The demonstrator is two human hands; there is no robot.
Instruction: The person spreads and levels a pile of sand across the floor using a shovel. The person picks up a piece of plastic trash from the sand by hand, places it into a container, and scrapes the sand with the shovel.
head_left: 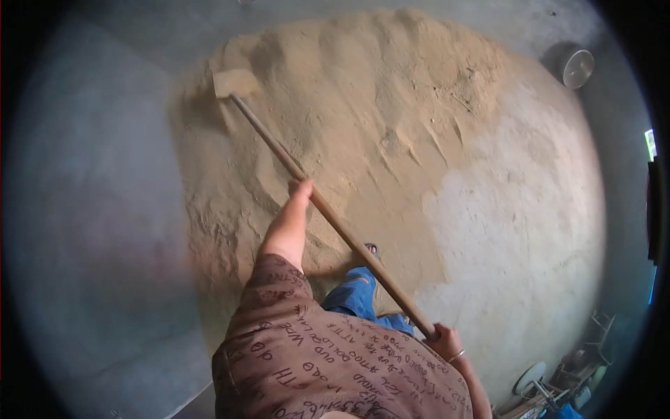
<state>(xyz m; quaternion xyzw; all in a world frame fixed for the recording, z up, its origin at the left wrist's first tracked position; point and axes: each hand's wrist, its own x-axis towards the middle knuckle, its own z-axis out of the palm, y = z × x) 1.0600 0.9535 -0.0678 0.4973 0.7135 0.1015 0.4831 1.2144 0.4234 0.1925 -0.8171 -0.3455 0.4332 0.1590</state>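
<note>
A long-handled hoe (333,218) slants across the view, its wooden handle running from lower right to upper left. Its broad, sand-coloured blade (235,82) rests at the upper left of the spread sand (363,91). My left hand (302,187) is wrapped round the middle of the handle, with that arm stretched forward. Near my right side, my right hand (444,342) grips the handle's rear end; a band circles that wrist. Dust or sand hides the blade's exact edges.
Grey concrete floor (105,209) surrounds the sand. A round metal bowl (578,68) lies at the upper right by the wall. Stools or frames and a round white object (529,377) stand at the lower right. My jeans-clad leg (354,292) is below the handle.
</note>
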